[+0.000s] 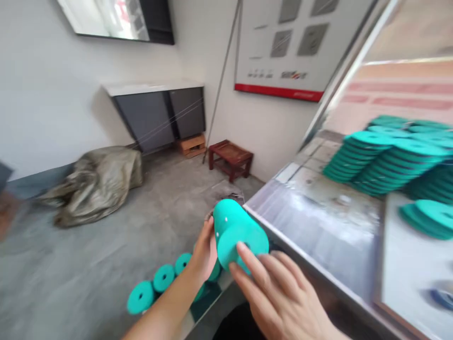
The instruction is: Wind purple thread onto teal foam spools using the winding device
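Note:
A teal cylinder [230, 222] with a small hole in its end face is tilted toward me, a couple of white specks on its side. My left hand [203, 252] is closed around its left side, with part of the fingers hidden behind it. Against the near end face rest the fingertips of my right hand [274, 288], the fingers stretched out and slightly blurred. Below my left forearm, several more teal rounds with centre holes [163, 277] stand in a row, partly covered by the arm and hand.
Stacks of teal discs [392, 160] stand on the metal-topped bench [276, 208] at right, with a few loose discs [432, 218] on a pale board [399, 274]. A small wooden stool [230, 156], a crumpled tarp [102, 182] and a cabinet [148, 118] are across the floor.

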The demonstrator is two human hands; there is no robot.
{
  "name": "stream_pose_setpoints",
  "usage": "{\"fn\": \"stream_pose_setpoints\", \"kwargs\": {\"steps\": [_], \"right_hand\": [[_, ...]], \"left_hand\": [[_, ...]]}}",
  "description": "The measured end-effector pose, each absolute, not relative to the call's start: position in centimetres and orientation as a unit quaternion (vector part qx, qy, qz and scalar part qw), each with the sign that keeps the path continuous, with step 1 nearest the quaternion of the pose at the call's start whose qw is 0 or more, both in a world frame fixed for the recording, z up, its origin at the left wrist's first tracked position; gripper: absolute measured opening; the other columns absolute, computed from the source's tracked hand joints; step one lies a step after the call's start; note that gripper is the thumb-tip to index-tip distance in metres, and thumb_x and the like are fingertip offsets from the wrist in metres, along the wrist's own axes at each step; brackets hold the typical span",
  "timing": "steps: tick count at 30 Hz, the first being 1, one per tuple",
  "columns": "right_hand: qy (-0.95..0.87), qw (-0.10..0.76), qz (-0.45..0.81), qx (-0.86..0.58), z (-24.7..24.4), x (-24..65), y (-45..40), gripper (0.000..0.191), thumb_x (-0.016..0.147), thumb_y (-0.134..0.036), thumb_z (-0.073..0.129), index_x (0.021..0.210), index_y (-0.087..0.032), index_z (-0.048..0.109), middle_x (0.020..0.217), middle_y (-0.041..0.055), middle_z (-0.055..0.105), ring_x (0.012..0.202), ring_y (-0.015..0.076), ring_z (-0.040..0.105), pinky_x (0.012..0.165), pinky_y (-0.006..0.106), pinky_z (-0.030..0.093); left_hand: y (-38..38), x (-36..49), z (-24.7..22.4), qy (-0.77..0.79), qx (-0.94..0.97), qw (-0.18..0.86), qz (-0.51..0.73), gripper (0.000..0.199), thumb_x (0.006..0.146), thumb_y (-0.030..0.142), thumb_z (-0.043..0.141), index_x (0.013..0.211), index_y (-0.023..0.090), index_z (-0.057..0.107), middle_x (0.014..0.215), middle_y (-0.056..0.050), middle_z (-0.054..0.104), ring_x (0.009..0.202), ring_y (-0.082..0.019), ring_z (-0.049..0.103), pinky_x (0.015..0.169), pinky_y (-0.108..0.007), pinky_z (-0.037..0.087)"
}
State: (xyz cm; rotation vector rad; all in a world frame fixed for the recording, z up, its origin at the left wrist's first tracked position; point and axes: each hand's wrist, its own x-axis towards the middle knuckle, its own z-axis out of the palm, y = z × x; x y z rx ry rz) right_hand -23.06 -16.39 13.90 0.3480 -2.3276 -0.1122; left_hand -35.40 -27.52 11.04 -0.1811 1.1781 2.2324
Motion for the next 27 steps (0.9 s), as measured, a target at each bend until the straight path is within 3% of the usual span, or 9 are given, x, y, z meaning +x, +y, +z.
{"fn": "stream_pose_setpoints", "kwargs": {"steps": [2,6,12,20,24,27], "right_hand": [[-0.92,0.377,-0.08,0.072,17.4,-24.0,-13.1,0.039,0.08,-0.026,0.047,0.119,-0.027,0.048,0.136,-0.0045,0.037,0.11,0.0163,0.041,0.092,0.032,0.034],[-0.906,0.395,-0.142,-0.058,22.4,-24.7,-6.5,0.042,0.08,-0.026,0.049,0.12,-0.02,0.044,0.132,-0.0009,0.042,0.108,0.0203,0.038,0.089,0.034,0.038],[-0.909,0.374,-0.106,-0.151,23.0,-23.5,-0.1,0.043,0.081,-0.028,0.045,0.122,-0.016,0.04,0.13,0.0019,0.042,0.108,0.0209,0.034,0.087,0.037,0.042],[-0.91,0.374,-0.064,-0.169,22.9,-21.9,1.5,0.043,0.08,-0.023,0.043,0.123,-0.017,0.039,0.133,0.0017,0.039,0.112,0.0201,0.033,0.093,0.04,0.042],[-0.891,0.416,-0.015,-0.18,21.4,-20.3,0.4,0.047,0.08,-0.02,0.042,0.126,-0.015,0.034,0.137,0.0077,0.031,0.123,0.019,0.031,0.099,0.038,0.04],[-0.861,0.457,0.043,-0.221,19.2,-18.6,-1.2,0.052,0.08,-0.017,0.041,0.13,-0.016,0.027,0.139,0.0097,0.026,0.129,0.0165,0.027,0.099,0.035,0.042]], "left_hand": [[-22.5,-37.0,13.9,0.421,-0.004,0.338,0.842,0.022,0.078,0.034,0.05,0.084,0.017,0.061,0.079,-0.003,0.066,0.097,-0.017,0.057,0.1,-0.036,0.036],[-14.1,-37.7,17.4,0.394,0.09,0.418,0.814,0.025,0.083,0.035,0.04,0.087,0.019,0.058,0.08,-0.002,0.063,0.074,-0.015,0.06,0.078,-0.031,0.043],[-7.6,-36.3,17.8,0.431,0.104,0.482,0.756,0.026,0.084,0.036,0.037,0.08,0.018,0.055,0.075,-0.001,0.06,0.066,-0.013,0.058,0.07,-0.029,0.042],[-5.7,-35.6,18.3,0.44,0.129,0.479,0.749,0.02,0.082,0.033,0.041,0.084,0.02,0.055,0.08,0.0,0.06,0.07,-0.013,0.059,0.069,-0.028,0.042],[-6.7,-35.0,18.4,0.485,0.17,0.389,0.765,0.02,0.079,0.035,0.047,0.093,0.022,0.054,0.092,0.0,0.059,0.08,-0.013,0.057,0.073,-0.028,0.044],[-7.4,-34.0,18.5,0.53,0.231,0.309,0.755,0.034,0.076,0.04,0.053,0.107,0.027,0.05,0.107,0.0,0.058,0.095,-0.014,0.054,0.079,-0.027,0.044]]}}
